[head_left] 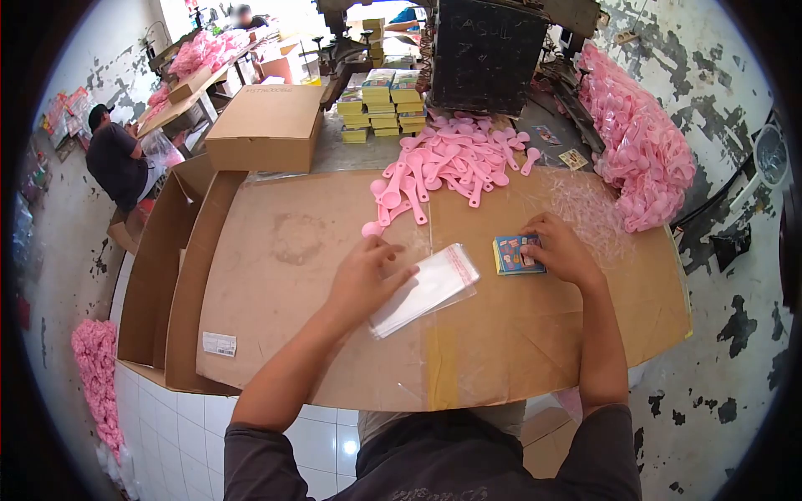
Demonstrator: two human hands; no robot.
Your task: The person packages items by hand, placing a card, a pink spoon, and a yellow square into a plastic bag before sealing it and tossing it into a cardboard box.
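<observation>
My left hand (368, 277) is open, its fingers loosely curled and apart, with the thumb over a stack of clear plastic bags (426, 292) backed in white. Just beyond its fingertips lies a pink spoon (373, 229), at the near end of a loose pile of pink spoons (451, 159). My right hand (565, 249) grips a small stack of blue and yellow printed cards (510, 255), thumb on the top card and fingers at its far side. Both hands work over a cardboard sheet (334, 351) that covers the table.
Stacks of cards (380, 96) stand at the back beside a closed carton (263, 121) and a black machine box (484, 54). Bagged pink spoons (639, 142) are heaped at right, near loose clear plastic strips (593, 217). An open carton (159, 284) flanks the left; another person (117, 159) sits beyond.
</observation>
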